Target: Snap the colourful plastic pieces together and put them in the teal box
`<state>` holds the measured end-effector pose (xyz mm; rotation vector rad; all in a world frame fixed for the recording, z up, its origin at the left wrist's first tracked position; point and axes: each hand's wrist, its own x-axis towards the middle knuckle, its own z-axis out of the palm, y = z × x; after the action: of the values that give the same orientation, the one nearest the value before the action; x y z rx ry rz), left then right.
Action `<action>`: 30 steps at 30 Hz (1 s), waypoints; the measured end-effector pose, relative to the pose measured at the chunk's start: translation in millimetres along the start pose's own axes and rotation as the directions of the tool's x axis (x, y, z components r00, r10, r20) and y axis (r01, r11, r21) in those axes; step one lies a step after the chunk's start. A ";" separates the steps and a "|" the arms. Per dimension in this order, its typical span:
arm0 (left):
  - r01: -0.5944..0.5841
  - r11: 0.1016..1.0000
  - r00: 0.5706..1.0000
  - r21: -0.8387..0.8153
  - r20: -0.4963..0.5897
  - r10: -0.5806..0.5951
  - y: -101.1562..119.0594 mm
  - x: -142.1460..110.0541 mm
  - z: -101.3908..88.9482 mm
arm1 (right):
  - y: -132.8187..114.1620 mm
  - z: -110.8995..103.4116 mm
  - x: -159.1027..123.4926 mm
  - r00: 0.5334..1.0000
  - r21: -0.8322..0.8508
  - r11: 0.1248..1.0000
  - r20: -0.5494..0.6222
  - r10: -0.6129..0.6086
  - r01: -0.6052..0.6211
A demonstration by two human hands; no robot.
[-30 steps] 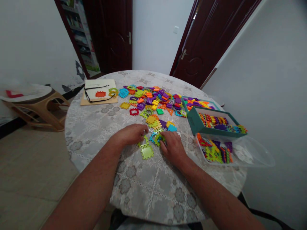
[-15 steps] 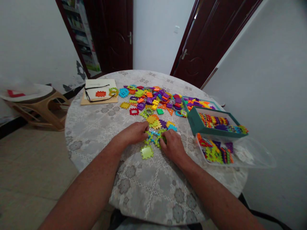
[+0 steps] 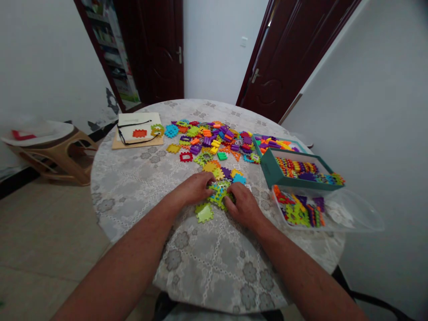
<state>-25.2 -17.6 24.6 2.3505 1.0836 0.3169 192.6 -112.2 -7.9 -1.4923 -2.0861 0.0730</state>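
My left hand (image 3: 199, 187) and my right hand (image 3: 243, 203) face each other close together over the table. Between them is a cluster of lime-green interlocking building tiles (image 3: 220, 195) with small blue parts on it. The fingers of both hands are closed on its opposite edges, though the fingertips are partly hidden. Just below my left hand, a solid lime-green square tile (image 3: 204, 212) lies flat. Beyond the cluster are a yellow tile (image 3: 210, 166), a purple tile (image 3: 226, 173) and a blue tile (image 3: 239, 179).
A heap of colourful building pieces (image 3: 214, 138) spreads across the table's far half. On the right stand a green box (image 3: 284, 179) and a clear plastic tub (image 3: 361, 218), both holding pieces. Back left, glasses (image 3: 133, 141) rest on a book (image 3: 140, 118). A patterned cloth (image 3: 214, 263) covers the round table.
My left hand has shifted right, towards my right hand. The green pieces that showed gaps between them now look bunched into one cluster. The camera view has tilted slightly.
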 end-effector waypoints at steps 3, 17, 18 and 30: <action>-0.047 0.998 0.999 0.038 0.029 0.046 -2.4 1.1 3.6 | -0.5 -1.5 -0.1 1.000 0.026 1.000 0.019 -0.005 0.005; 0.016 1.000 0.996 -0.025 -0.090 -0.019 13.4 -4.0 -0.7 | -11.7 -7.5 1.1 0.996 0.165 0.985 -0.068 0.058 -0.046; -0.002 0.999 0.995 -0.050 -0.095 -0.002 14.0 -4.4 -1.9 | -12.5 -7.1 1.6 0.995 0.177 0.983 -0.082 0.061 -0.046; -0.146 0.984 0.986 -0.106 0.065 0.153 15.5 -8.5 -14.8 | -9.5 -2.7 3.4 0.991 0.280 0.959 -0.107 0.081 -0.048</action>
<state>-27.1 -27.0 45.6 2.3382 0.8389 0.3298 185.0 -113.5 -0.9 -1.3590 -1.8473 0.2838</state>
